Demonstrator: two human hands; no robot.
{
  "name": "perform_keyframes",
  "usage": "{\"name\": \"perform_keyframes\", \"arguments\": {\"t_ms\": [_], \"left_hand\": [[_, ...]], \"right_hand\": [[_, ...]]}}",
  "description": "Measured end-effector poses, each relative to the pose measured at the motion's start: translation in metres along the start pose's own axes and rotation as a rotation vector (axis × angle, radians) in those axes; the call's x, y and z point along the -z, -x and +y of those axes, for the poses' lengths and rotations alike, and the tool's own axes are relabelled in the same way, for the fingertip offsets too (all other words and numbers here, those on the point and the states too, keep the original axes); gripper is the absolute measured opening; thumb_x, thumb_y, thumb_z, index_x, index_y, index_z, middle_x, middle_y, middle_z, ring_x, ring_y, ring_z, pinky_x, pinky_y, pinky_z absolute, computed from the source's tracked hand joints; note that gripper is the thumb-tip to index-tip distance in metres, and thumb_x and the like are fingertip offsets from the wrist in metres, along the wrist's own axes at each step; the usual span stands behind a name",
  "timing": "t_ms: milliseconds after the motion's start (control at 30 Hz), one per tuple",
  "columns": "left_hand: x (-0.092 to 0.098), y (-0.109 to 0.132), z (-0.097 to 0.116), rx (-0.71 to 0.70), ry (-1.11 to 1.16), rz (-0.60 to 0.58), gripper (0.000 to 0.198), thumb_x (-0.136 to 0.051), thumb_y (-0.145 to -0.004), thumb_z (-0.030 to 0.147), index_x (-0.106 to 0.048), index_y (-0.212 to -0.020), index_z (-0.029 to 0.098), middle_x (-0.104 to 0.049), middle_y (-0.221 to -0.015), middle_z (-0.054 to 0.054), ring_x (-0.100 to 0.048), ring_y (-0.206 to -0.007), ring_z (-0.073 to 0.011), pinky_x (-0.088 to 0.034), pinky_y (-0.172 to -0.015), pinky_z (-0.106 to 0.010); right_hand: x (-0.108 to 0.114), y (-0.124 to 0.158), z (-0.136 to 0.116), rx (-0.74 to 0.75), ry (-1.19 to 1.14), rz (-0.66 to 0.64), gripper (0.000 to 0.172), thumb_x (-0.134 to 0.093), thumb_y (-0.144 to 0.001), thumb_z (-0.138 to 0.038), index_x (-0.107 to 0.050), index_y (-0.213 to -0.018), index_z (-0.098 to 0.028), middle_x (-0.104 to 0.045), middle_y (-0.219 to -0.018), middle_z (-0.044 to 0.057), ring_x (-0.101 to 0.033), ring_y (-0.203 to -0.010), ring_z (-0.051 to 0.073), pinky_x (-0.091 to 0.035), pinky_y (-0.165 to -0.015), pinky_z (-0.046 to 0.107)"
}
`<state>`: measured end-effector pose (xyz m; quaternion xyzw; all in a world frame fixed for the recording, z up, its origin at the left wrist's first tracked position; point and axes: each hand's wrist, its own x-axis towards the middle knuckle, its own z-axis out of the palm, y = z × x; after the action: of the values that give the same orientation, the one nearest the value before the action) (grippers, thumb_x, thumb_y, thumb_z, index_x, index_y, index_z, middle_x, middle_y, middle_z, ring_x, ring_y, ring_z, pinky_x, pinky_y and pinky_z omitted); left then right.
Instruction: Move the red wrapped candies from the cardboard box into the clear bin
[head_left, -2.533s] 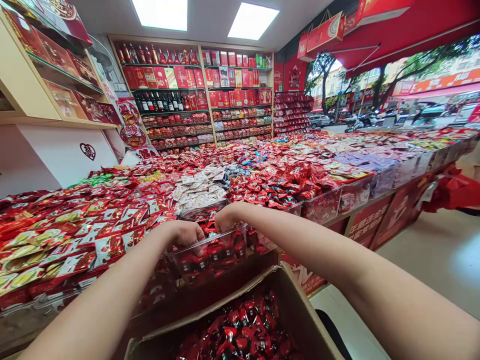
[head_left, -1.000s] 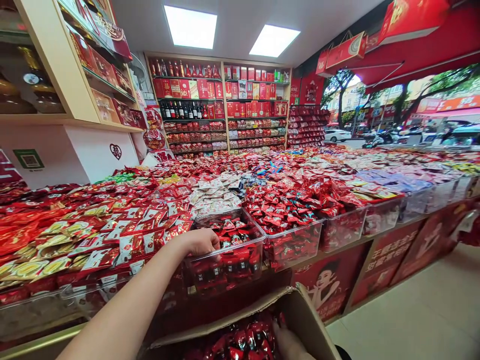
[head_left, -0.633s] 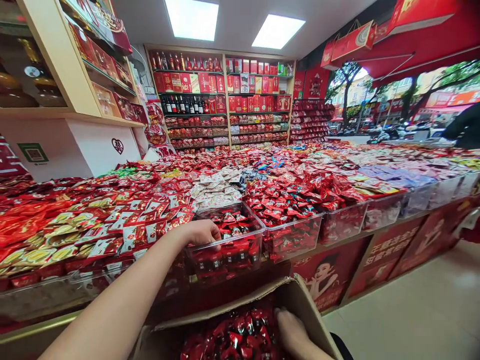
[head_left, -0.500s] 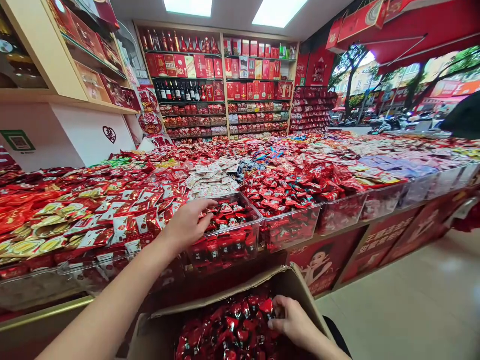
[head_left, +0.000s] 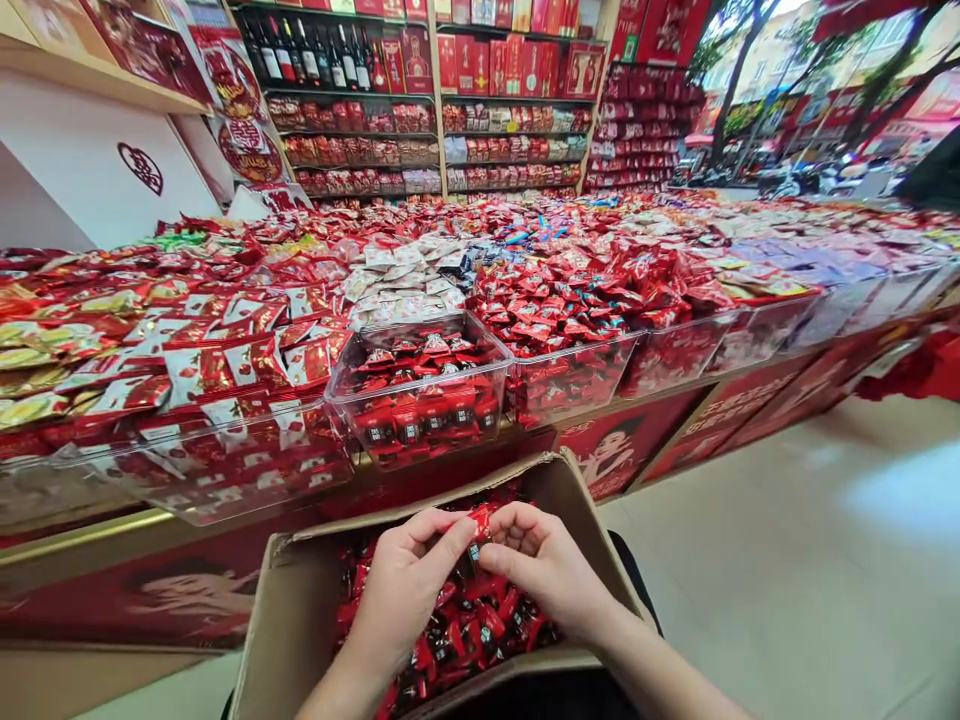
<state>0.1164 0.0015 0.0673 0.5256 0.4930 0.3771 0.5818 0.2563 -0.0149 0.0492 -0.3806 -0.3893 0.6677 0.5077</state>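
Both hands meet over an open cardboard box (head_left: 262,640) filled with loose red-and-black wrapped candies (head_left: 480,630). Between my left hand (head_left: 420,560) and my right hand (head_left: 544,565) is a small red wrapped candy (head_left: 478,528), pinched by the fingers of each. Its lower part shows a dark label with white characters. Just beyond the box stands a clear plastic bin (head_left: 420,400), partly filled with candies of the same red and black look, several of them in a row against its front wall.
Neighbouring clear bins hold red-and-white packets (head_left: 225,365) on the left and a heap of red packets (head_left: 555,300) on the right. Shelves of bottles (head_left: 307,55) and red boxes line the back wall. Tiled floor (head_left: 750,540) lies at the right.
My left hand has come back from the clear bin to the box and joined my right hand at a candy. The view has tilted downward.
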Motion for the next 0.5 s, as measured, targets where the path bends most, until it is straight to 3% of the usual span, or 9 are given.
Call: {"name": "perform_keyframes", "arguments": {"t_ms": [100, 200, 333, 433, 500], "left_hand": [[0.001, 0.002, -0.001, 0.011, 0.039, 0.042, 0.017, -0.061, -0.07, 0.034, -0.068, -0.078, 0.02, -0.068, -0.074, -0.001, -0.056, -0.071, -0.016, -0.045, -0.066, -0.025], [0.001, 0.006, -0.005, -0.05, -0.063, 0.051, 0.017, -0.058, -0.072, 0.034, -0.068, -0.078, 0.022, -0.065, -0.073, -0.001, -0.055, -0.072, -0.0164, -0.044, -0.067, -0.026], [-0.002, 0.01, -0.007, -0.097, -0.259, 0.01, 0.017, -0.058, -0.072, 0.035, -0.069, -0.071, 0.022, -0.057, -0.065, 0.0, -0.051, -0.065, -0.0153, -0.041, -0.061, -0.025], [-0.005, 0.012, -0.005, -0.05, -0.105, -0.017, 0.015, -0.061, -0.069, 0.036, -0.066, -0.072, 0.022, -0.059, -0.067, 0.0, -0.052, -0.066, -0.0143, -0.042, -0.062, -0.024], [-0.008, 0.013, -0.005, -0.029, 0.093, 0.001, 0.024, -0.069, -0.062, 0.031, -0.061, -0.084, 0.024, -0.062, -0.077, 0.001, -0.055, -0.074, -0.0142, -0.044, -0.069, -0.024]], "right_hand": [[0.001, 0.001, 0.004, -0.013, -0.035, 0.045, 0.026, -0.074, -0.056, -0.03, -0.056, -0.067, -0.014, -0.059, -0.062, -0.002, -0.053, -0.059, 0.008, -0.043, -0.061, 0.022], [0.006, 0.001, 0.009, -0.026, -0.027, 0.017, 0.024, -0.073, -0.057, -0.028, -0.056, -0.067, -0.014, -0.059, -0.063, -0.002, -0.052, -0.06, 0.008, -0.042, -0.061, 0.022], [0.012, 0.003, 0.01, 0.01, 0.113, -0.079, 0.037, -0.072, -0.058, -0.028, -0.057, -0.089, -0.018, -0.06, -0.078, 0.0, -0.054, -0.068, 0.01, -0.044, -0.065, 0.024], [0.014, 0.005, 0.003, 0.007, 0.216, -0.101, 0.031, -0.069, -0.062, -0.032, -0.058, -0.086, -0.016, -0.059, -0.07, -0.001, -0.052, -0.062, 0.01, -0.044, -0.061, 0.024], [0.013, 0.007, -0.003, 0.031, 0.23, -0.023, 0.026, -0.069, -0.062, -0.033, -0.056, -0.076, -0.015, -0.058, -0.067, -0.001, -0.052, -0.06, 0.009, -0.043, -0.06, 0.023]]}}
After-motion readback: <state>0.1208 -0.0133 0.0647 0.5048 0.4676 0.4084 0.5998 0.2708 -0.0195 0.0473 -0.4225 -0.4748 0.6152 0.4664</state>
